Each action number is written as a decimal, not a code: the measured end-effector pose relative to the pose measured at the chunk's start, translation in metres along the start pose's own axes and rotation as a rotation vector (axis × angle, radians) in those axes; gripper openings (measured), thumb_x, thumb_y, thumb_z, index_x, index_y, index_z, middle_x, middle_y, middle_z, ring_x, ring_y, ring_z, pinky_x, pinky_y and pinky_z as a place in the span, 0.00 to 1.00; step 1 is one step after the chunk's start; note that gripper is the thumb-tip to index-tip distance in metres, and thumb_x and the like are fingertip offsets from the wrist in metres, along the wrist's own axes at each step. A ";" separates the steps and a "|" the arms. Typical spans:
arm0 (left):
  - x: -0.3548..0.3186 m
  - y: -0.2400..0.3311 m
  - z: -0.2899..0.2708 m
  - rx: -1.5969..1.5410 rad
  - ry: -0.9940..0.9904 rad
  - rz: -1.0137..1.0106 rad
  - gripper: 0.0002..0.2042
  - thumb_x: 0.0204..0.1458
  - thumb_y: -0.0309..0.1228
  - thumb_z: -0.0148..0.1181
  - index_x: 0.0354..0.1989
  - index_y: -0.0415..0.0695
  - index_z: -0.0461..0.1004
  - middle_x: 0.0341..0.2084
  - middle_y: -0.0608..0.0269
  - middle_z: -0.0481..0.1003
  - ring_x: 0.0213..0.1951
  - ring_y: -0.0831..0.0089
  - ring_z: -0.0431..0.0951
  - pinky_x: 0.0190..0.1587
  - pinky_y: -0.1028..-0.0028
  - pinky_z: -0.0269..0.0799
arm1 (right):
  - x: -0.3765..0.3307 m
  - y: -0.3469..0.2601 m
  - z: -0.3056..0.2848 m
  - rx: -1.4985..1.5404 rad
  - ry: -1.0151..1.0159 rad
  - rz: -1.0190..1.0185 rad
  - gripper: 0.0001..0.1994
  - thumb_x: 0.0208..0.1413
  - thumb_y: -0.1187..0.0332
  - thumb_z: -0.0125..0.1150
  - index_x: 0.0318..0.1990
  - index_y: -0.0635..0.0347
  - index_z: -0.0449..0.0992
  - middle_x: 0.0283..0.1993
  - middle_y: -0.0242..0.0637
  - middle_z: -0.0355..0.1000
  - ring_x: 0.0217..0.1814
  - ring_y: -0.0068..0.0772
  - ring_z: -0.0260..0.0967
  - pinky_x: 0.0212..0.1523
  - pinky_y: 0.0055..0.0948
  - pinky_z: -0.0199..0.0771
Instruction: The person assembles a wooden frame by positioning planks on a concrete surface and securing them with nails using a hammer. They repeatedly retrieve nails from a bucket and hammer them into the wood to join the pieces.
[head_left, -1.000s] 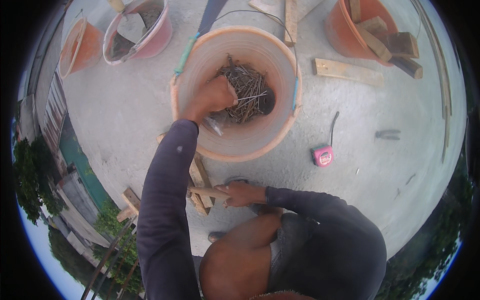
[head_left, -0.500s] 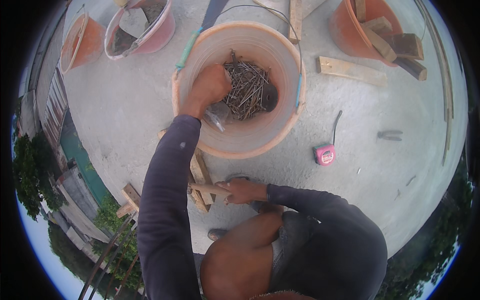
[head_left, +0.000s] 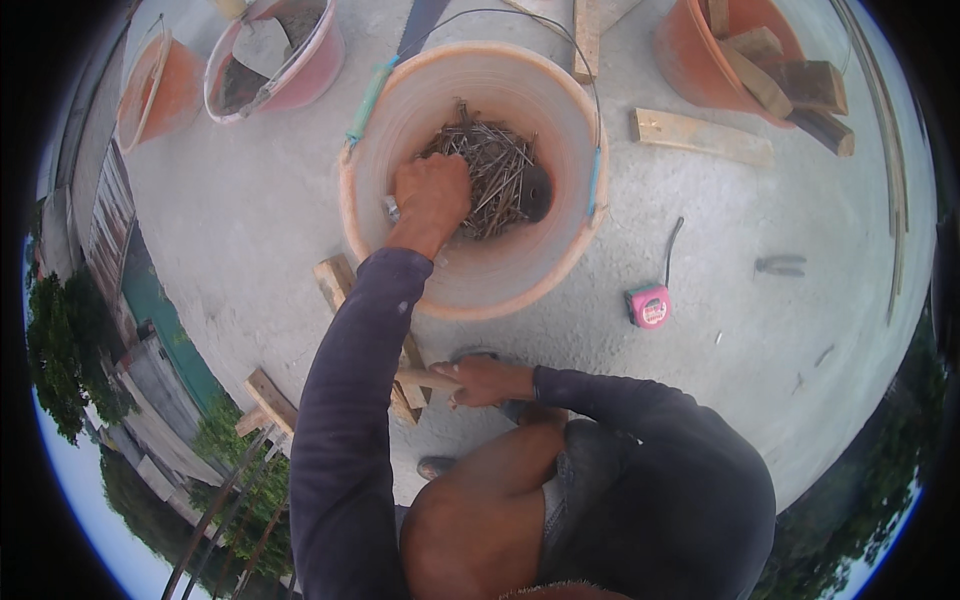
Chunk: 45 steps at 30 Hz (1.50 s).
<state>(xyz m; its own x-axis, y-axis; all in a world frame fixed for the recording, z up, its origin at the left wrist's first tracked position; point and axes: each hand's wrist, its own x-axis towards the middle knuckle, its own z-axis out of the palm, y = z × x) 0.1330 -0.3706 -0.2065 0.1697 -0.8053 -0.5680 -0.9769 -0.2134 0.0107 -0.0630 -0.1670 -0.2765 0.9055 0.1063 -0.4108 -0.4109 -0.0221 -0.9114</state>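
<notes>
Here, your left hand (head_left: 435,195) curls beside thin grey metal nails (head_left: 500,180), apparently kept together inside the round orange plastic bucket (head_left: 505,280); its hold is hidden. Your right hand (head_left: 490,382) closes around a brown wooden stick (head_left: 424,379), seemingly to steady it.

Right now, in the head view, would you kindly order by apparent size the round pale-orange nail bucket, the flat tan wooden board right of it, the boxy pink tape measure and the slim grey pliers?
1. Nail bucket
2. Wooden board
3. Unranked: tape measure and pliers, similar length, too close.
</notes>
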 end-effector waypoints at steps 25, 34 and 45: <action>-0.656 -0.114 0.110 -1.334 1.120 -0.509 0.30 0.57 0.17 0.68 0.70 0.42 0.71 0.29 0.65 0.76 0.31 0.74 0.83 0.34 0.75 0.81 | -0.025 -0.078 0.014 -0.141 0.022 0.102 0.32 0.54 0.77 0.67 0.70 0.62 0.73 0.43 0.39 0.84 0.40 0.31 0.82 0.42 0.32 0.82; -0.628 0.002 0.403 -1.995 1.359 -1.234 0.28 0.60 0.14 0.60 0.70 0.41 0.68 0.29 0.68 0.74 0.34 0.77 0.78 0.41 0.71 0.81 | 0.016 -0.135 0.100 -0.529 -0.061 0.104 0.27 0.57 0.79 0.63 0.67 0.72 0.72 0.42 0.37 0.80 0.43 0.25 0.80 0.41 0.27 0.80; -0.559 0.001 0.484 -1.474 1.605 -1.619 0.10 0.57 0.23 0.72 0.47 0.40 0.82 0.38 0.54 0.86 0.42 0.68 0.87 0.48 0.67 0.81 | 0.064 -0.135 0.155 -0.712 -0.184 0.232 0.25 0.58 0.75 0.70 0.64 0.64 0.75 0.38 0.31 0.79 0.32 0.20 0.72 0.33 0.24 0.74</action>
<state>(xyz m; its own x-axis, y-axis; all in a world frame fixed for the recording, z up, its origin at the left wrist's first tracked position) -0.0258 0.3469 -0.2870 0.7325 0.6701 -0.1197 0.2915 -0.1499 0.9448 0.0338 -0.0031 -0.1765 0.7470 0.1829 -0.6392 -0.3643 -0.6916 -0.6237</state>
